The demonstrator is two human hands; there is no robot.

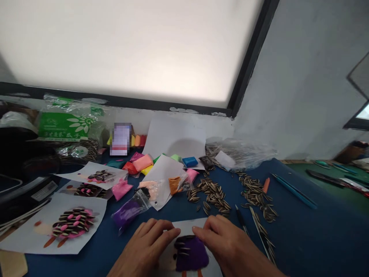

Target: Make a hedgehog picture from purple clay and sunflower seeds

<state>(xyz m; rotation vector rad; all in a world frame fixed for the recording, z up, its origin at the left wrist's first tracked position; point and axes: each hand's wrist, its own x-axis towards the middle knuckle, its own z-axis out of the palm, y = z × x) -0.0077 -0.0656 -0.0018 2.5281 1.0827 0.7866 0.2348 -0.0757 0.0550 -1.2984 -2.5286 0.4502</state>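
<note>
On the table's near edge lies a white sheet bearing a flat purple clay shape, with several sunflower seeds stuck in its upper left. My left hand rests over the sheet's left side, fingers stretched forward and loosely bent, thumb tip near the clay's top. At the right side, my right hand has its fingers curled and thumb pointing inward beside the clay's upper edge. Whatever its fingertips hold, if anything, is hidden. A bag of purple clay sits just beyond my left hand.
Loose sunflower seeds lie ahead, with a pen and tweezers at right. Finished seed pictures are at left. Coloured clay packets, a phone and a seed bag stand along the wall.
</note>
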